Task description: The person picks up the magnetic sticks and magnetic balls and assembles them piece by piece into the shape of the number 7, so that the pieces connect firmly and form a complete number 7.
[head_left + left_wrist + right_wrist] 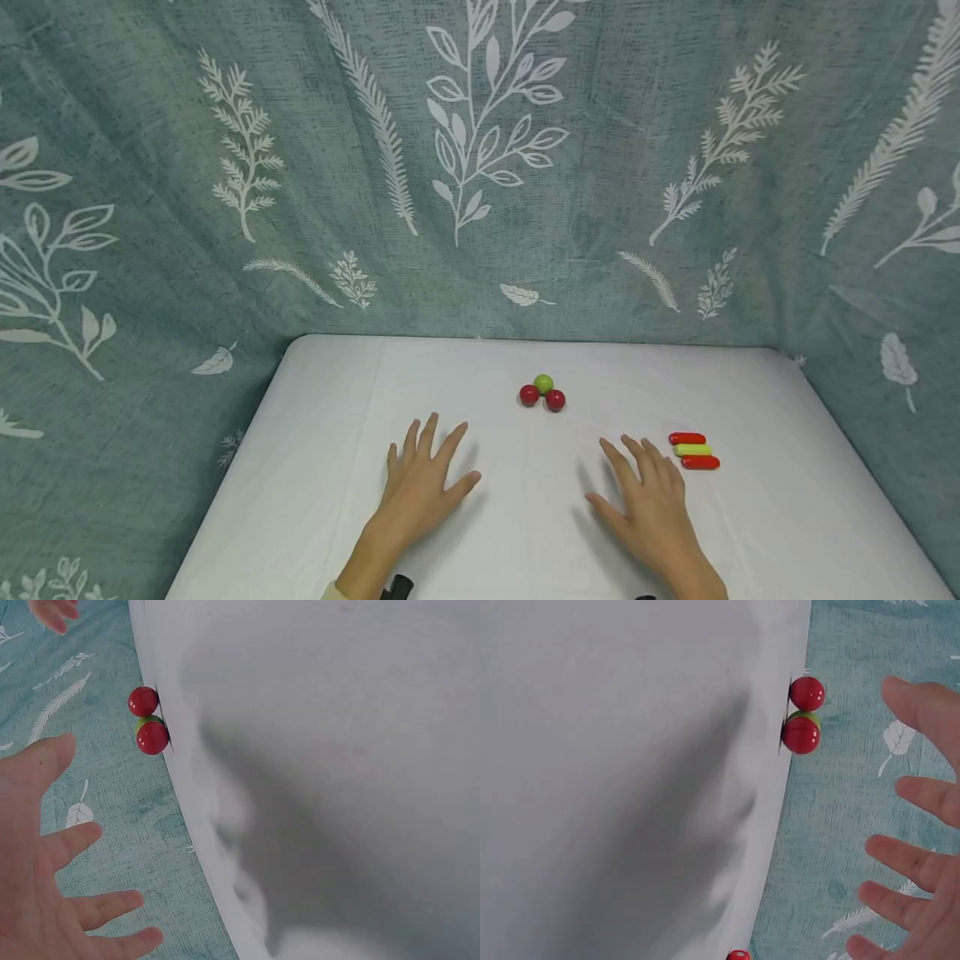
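My left hand [420,487] hovers over the left half of the white table, fingers spread, holding nothing. My right hand [651,508] is likewise spread and holds nothing, on the right half. Beyond and between them sit two shiny red balls [555,401] and a green ball [543,383], bunched together. Just past my right fingertips lie two red, rounded sticks [701,462] with a yellow-green stick [693,450] between them, side by side. In the left wrist view a red ball [153,739] partly hides the green one. The right wrist view shows one red stick's end [739,955] at the bottom edge.
A white cloth covers the table [315,400], whose far edge meets a blue-green curtain [585,275] with white leaf prints. The curtain also hangs along both sides. A black strap piece [401,587] shows at my left wrist.
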`<state>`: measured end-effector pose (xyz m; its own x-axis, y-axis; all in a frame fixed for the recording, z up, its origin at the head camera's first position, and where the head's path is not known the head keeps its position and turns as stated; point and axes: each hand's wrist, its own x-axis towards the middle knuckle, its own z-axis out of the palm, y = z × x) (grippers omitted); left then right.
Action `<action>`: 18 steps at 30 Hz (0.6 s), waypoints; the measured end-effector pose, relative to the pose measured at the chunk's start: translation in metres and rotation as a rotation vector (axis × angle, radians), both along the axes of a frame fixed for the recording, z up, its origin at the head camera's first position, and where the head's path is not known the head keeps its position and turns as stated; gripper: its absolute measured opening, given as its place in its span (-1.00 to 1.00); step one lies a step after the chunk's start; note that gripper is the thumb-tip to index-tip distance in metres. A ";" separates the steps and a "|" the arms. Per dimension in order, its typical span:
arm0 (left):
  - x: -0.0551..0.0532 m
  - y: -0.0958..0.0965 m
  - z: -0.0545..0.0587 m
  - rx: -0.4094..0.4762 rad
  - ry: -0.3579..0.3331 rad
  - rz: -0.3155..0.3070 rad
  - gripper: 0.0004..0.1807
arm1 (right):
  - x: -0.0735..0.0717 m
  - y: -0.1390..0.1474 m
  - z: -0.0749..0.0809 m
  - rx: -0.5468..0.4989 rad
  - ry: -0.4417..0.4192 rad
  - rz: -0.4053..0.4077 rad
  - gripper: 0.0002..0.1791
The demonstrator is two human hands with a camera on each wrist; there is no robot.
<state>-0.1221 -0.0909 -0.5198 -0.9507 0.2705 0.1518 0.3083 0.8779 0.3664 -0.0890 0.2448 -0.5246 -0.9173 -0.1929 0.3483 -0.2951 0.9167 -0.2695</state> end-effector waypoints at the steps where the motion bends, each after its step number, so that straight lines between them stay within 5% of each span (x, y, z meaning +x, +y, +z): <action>1: -0.001 0.001 0.000 0.012 0.002 -0.001 -0.22 | 0.000 0.002 -0.001 -0.011 0.017 0.007 -0.10; 8: -0.014 0.010 0.002 0.092 0.004 -0.017 -0.26 | -0.002 0.015 -0.006 -0.066 0.132 0.050 -0.18; 18: -0.033 0.023 0.001 0.189 -0.038 -0.036 -0.30 | 0.001 0.034 -0.008 -0.193 0.100 0.015 -0.27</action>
